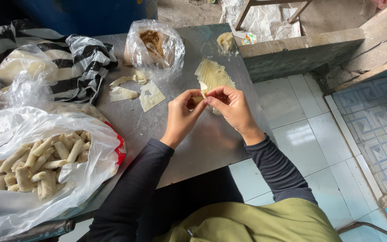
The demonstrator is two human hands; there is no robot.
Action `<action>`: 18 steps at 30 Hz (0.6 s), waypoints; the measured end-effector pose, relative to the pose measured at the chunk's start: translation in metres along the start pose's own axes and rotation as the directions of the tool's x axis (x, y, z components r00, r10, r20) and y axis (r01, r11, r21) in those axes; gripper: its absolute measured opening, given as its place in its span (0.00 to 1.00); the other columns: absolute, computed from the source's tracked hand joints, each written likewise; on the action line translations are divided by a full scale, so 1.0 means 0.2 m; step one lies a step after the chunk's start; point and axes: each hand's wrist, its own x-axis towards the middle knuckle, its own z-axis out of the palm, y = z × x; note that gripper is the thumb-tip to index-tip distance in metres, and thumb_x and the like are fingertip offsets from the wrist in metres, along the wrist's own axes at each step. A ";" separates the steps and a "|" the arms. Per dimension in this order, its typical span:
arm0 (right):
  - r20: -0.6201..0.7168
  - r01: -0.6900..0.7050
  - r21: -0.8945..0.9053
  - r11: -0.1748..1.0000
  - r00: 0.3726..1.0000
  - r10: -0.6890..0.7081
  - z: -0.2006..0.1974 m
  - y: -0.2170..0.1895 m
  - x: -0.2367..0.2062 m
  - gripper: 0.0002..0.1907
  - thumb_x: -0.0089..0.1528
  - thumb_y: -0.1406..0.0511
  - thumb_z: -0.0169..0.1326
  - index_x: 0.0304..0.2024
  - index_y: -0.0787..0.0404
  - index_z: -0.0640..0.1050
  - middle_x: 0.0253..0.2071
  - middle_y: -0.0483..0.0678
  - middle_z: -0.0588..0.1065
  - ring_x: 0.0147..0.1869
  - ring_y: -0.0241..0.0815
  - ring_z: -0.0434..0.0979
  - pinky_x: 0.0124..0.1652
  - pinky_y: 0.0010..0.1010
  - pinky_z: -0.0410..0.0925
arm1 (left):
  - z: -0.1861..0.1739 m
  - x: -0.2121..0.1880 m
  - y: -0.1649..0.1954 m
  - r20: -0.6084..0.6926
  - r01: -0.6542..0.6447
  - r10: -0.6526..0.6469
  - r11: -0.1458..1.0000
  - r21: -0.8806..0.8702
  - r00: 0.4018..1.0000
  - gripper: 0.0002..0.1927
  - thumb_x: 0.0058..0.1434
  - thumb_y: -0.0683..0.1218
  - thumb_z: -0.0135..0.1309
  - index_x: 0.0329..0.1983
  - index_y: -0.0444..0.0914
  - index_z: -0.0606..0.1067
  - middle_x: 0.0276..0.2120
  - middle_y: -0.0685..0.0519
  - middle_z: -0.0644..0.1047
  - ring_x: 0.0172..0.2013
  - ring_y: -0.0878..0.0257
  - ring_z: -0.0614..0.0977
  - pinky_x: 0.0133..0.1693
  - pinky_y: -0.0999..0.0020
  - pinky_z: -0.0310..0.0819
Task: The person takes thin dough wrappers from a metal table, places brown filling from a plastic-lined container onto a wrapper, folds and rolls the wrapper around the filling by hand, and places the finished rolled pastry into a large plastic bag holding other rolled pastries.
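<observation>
tearing is the nearest risk here. both hands meet over the metal worktop, the left hand and the right hand pinching a small roll of pale dough wrapper between thumb and fingers, closed narrow on it. the roll is lifted just off the worktop, its loose end touching the ribbed wrapper sheet that lies flat beyond the hands. that sheet looks thin and soft, so a pull that is too hard, or a pinch too near the edge, would likely rip it and let any filling out. i cannot tell whether filling is already inside; the fingers hide the middle of the roll.

a loose roll is the other worry: if the turn is slack it may open once set down.

the clear bag of brown filling stands open well beyond the left hand, and a sweep of the sleeve could tip it. 3 or so torn wrapper scraps lie near it, which suggests the sheets do break easily. the big plastic bag of finished rolls sits at the near left edge of the worktop, bulging over it; a nudge from the left elbow could slide it off onto the tiled floor.
</observation>
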 end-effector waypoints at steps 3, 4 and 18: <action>-0.024 -0.013 0.030 0.999 1.000 0.013 0.01 0.02 0.02 0.06 0.69 0.67 0.58 0.44 0.65 0.80 0.39 0.41 0.78 0.42 0.27 0.74 0.44 0.20 0.69 | 0.00 0.00 0.04 0.003 -0.049 0.049 0.996 0.074 0.999 0.15 0.63 0.44 0.63 0.49 0.30 0.78 0.37 0.50 0.84 0.38 0.68 0.86 0.42 0.73 0.82; -0.026 -0.027 0.069 0.997 0.999 0.029 0.00 0.02 0.02 0.06 0.70 0.67 0.57 0.44 0.65 0.79 0.38 0.41 0.77 0.41 0.27 0.73 0.43 0.20 0.68 | 0.00 0.00 0.04 0.019 -0.022 0.021 0.999 0.047 1.000 0.15 0.64 0.44 0.63 0.49 0.30 0.78 0.37 0.50 0.84 0.38 0.68 0.86 0.42 0.73 0.82; 0.011 -0.140 0.571 0.809 0.987 0.163 -0.02 0.12 0.02 0.09 0.71 0.63 0.55 0.51 0.60 0.73 0.44 0.42 0.75 0.46 0.32 0.72 0.47 0.26 0.66 | 0.01 0.03 -0.15 0.111 0.212 -0.181 0.860 -0.465 0.977 0.12 0.71 0.44 0.53 0.51 0.31 0.76 0.43 0.52 0.81 0.43 0.67 0.84 0.47 0.70 0.81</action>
